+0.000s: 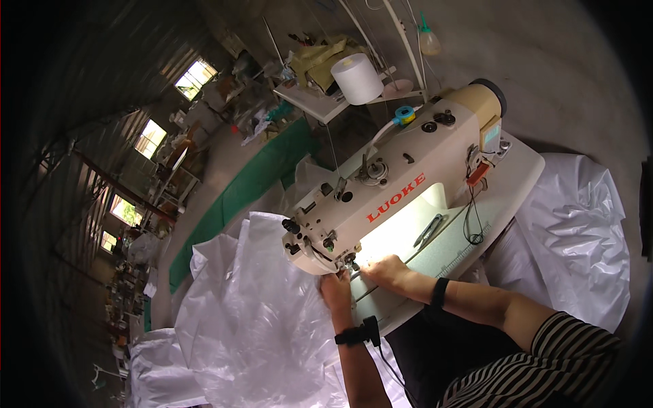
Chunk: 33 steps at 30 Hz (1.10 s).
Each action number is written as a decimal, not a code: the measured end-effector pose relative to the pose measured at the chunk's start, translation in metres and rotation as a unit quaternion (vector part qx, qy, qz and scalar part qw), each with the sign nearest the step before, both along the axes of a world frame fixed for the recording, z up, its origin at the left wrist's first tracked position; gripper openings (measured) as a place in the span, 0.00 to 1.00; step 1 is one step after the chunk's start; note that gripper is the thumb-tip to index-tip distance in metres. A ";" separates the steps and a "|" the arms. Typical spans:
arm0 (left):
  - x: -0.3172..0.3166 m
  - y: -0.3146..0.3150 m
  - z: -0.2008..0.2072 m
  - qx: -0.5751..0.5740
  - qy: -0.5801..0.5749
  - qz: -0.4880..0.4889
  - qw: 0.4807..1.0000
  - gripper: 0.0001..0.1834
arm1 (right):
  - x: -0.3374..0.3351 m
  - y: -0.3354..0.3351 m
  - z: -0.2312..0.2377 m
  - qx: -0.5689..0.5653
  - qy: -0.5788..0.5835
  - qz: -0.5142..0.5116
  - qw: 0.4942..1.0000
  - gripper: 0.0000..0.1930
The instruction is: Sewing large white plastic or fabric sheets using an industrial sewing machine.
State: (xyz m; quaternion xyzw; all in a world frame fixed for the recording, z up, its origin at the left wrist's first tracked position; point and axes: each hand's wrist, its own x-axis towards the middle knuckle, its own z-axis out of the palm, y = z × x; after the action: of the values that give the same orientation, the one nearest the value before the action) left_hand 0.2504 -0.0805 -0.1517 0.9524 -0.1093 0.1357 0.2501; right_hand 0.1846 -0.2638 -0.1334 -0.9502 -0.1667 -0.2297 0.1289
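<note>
A pale industrial sewing machine (401,190) stands in front of me, its lamp lighting the bed under the arm. My left hand (336,291) is beside the needle area, fingers bent closed and partly hidden by the machine head. Just right of the needle, my right hand (386,273) rests on the bed with its fingers curled closed. What either hand grips is too small or hidden to make out. Shiny white sheeting (255,306) spreads left of the machine, up against my left hand. Thread snips (428,230) lie on the lit bed, behind my right hand.
A white thread cone (357,78) stands behind the machine. More white sheeting (578,224) hangs at the right. Green material (238,197) runs along the far left side. A dark cord (474,231) dangles over the bed. A small squeeze bottle (428,41) hangs at the back.
</note>
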 end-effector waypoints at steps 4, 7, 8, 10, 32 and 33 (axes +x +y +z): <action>0.006 0.003 -0.006 -0.037 0.011 -0.002 0.999 0.15 | 0.001 -0.001 -0.002 0.017 -0.049 -0.003 0.999 0.04; 0.007 0.003 -0.006 -0.018 0.011 -0.001 1.000 0.16 | 0.002 0.000 -0.004 0.006 -0.052 -0.008 0.999 0.04; 0.007 0.003 -0.006 0.008 0.000 0.002 1.000 0.17 | 0.002 0.000 -0.005 0.005 -0.032 -0.006 0.999 0.04; 0.006 0.001 -0.002 0.033 -0.013 0.004 0.999 0.17 | 0.004 0.002 -0.005 0.010 -0.044 -0.010 0.999 0.05; 0.000 -0.009 0.017 -0.035 0.023 0.021 0.999 0.23 | 0.009 0.007 -0.014 0.023 -0.012 -0.032 0.999 0.08; 0.000 -0.009 0.015 -0.063 0.020 0.011 0.998 0.23 | 0.009 0.007 -0.014 0.024 -0.001 -0.031 0.999 0.08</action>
State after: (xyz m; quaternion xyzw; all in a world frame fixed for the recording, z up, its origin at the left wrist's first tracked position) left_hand 0.2508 -0.0892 -0.1363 0.9385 -0.0852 0.1261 0.3098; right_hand 0.1935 -0.2571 -0.1477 -0.9513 -0.1314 -0.2388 0.1443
